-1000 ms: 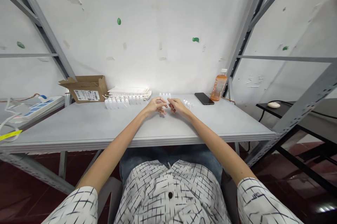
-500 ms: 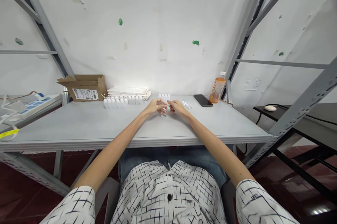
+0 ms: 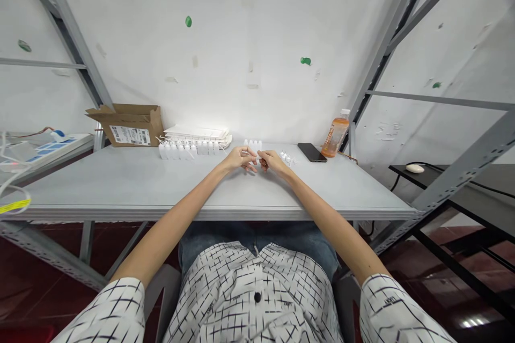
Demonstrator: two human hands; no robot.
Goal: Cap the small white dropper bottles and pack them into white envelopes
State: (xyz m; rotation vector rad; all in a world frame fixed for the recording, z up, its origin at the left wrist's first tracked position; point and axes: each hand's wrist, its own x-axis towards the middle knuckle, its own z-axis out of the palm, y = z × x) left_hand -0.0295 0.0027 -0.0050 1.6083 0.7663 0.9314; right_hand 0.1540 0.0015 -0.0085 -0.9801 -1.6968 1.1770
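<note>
My left hand (image 3: 242,159) and my right hand (image 3: 271,161) meet over the middle of the table, fingertips almost touching. Both are closed in a pinch around something tiny and whitish that I cannot make out. On the left hand its lower fingers stay loosely bent. Just behind the hands stand several small white bottles (image 3: 253,144), partly hidden by the fingers. To the right of my right hand lies a loose cluster of small white plastic pieces (image 3: 287,158). Further left, a row of small white bottles (image 3: 177,150) stands close together, some with thin spouts or strips sticking out.
A stack of papers (image 3: 197,133) lies behind the bottle row, beside an open cardboard box (image 3: 132,127). At the right are a black phone (image 3: 312,152) and an orange drink bottle (image 3: 336,134). Metal shelf posts frame the grey table (image 3: 132,187). A power strip (image 3: 52,151) sits far left.
The camera view has shifted slightly. Both hands keep their pinched pose at nearly the same spot, with only small finger movement.
</note>
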